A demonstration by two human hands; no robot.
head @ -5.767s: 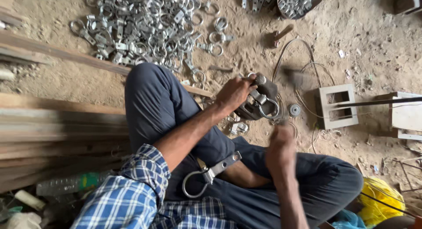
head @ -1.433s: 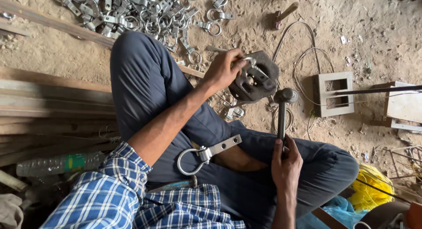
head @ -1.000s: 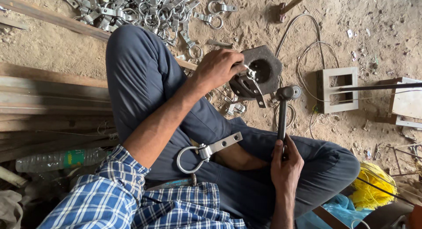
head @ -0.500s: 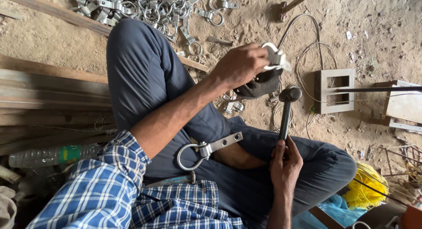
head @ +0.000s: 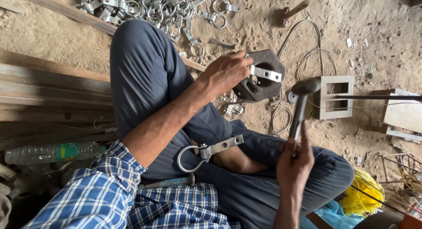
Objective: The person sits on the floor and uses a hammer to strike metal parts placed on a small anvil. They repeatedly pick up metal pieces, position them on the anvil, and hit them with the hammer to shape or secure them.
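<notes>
My left hand (head: 226,73) grips a flat metal strap piece (head: 265,73) and holds it on a dark, worn iron block (head: 260,77) on the sandy ground. My right hand (head: 293,161) is closed around the handle of a hammer (head: 300,107), whose head hangs just right of the block, raised above the ground. A finished ring-and-strap clamp (head: 206,151) lies on my lap. A second tool with a blue-grey handle (head: 169,182) rests against my shirt.
A heap of shiny ring clamps (head: 154,7) lies at the top. Wooden planks (head: 48,92) and a plastic bottle (head: 48,152) are on the left. A white square metal frame (head: 336,97), loose wire (head: 307,40) and a yellow bundle (head: 362,194) lie on the right.
My left hand lifted a clamp piece off the block, then set a flat strap piece down on it. The hammer stayed raised beside the block, tilting slightly.
</notes>
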